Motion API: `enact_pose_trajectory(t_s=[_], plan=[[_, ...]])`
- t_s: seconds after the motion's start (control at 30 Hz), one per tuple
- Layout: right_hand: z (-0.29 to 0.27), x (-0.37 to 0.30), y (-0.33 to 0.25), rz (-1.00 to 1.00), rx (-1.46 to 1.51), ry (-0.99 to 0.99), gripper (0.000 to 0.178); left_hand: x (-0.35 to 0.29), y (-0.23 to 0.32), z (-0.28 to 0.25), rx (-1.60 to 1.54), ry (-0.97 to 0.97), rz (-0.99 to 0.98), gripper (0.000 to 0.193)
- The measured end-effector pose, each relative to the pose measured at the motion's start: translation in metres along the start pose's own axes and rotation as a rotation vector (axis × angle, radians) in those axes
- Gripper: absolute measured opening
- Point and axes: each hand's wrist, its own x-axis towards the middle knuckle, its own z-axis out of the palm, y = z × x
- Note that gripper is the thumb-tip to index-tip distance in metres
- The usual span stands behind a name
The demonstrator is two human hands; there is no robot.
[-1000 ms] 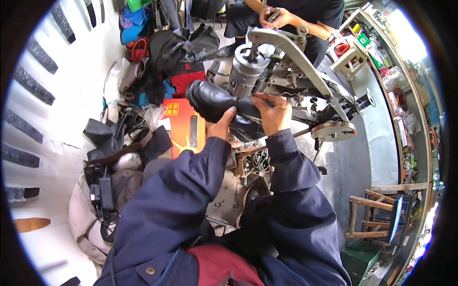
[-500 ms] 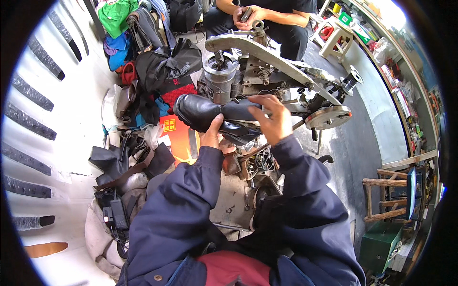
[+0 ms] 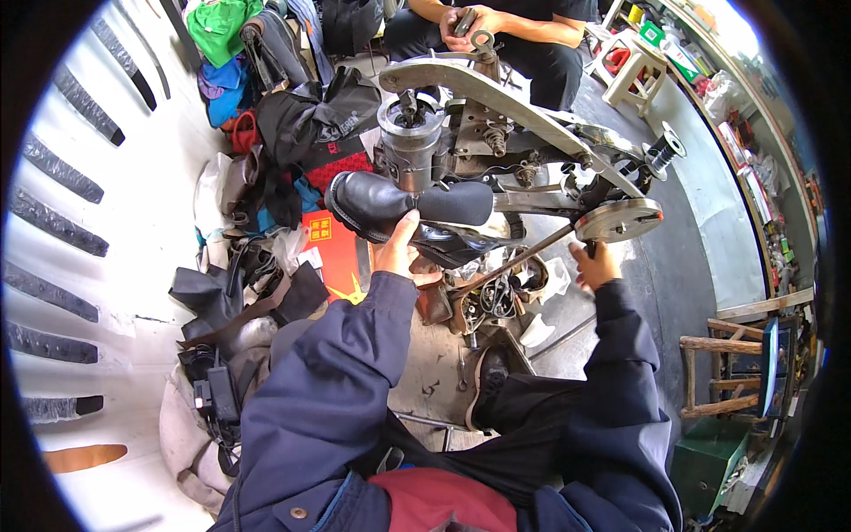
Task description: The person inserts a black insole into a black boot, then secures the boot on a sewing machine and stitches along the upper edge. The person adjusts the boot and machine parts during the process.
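Observation:
A black leather shoe (image 3: 454,202) lies sideways under the metal head (image 3: 410,146) of a hand-cranked sewing machine, its toe toward the left. My left hand (image 3: 396,252) grips the shoe's near side, thumb pressed on the leather close below the head. Farther right, my right hand (image 3: 599,266) is closed around the small crank handle (image 3: 591,249) under the machine's round handwheel (image 3: 619,220). A long metal arm (image 3: 523,111) slants across the machine's top, and a thread spool (image 3: 664,151) stands at its right end.
Across the machine a person's hands (image 3: 470,25) hold a small dark object. Bags and clothes (image 3: 319,115) pile up at the left, near an orange-red box (image 3: 330,253). Tools and cables (image 3: 492,297) lie below the shoe. A wooden stool (image 3: 722,363) stands right.
My right hand has left the shoe's top and moved right and down to the crank handle. The left hand stays on the shoe.

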Motion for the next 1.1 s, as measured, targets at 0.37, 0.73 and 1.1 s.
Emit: enact_pose_trajectory(t_s=[0.37, 0.73, 1.1], plan=[[-0.05, -0.013, -0.04, -0.414, 0.041, 0.391, 0.016, 0.005, -0.003, -0.007, 0.011, -0.094, 0.027, 0.099], [-0.098, 0.05, 0.055, -0.171, -0.292, 0.656, 0.027, 0.006, 0.001, -0.004, 0.024, -0.014, -0.02, 0.099], [-0.005, -0.013, -0.026, -0.191, 0.068, 0.011, 0.027, 0.001, 0.002, -0.002, 0.035, 0.033, 0.03, 0.097]])
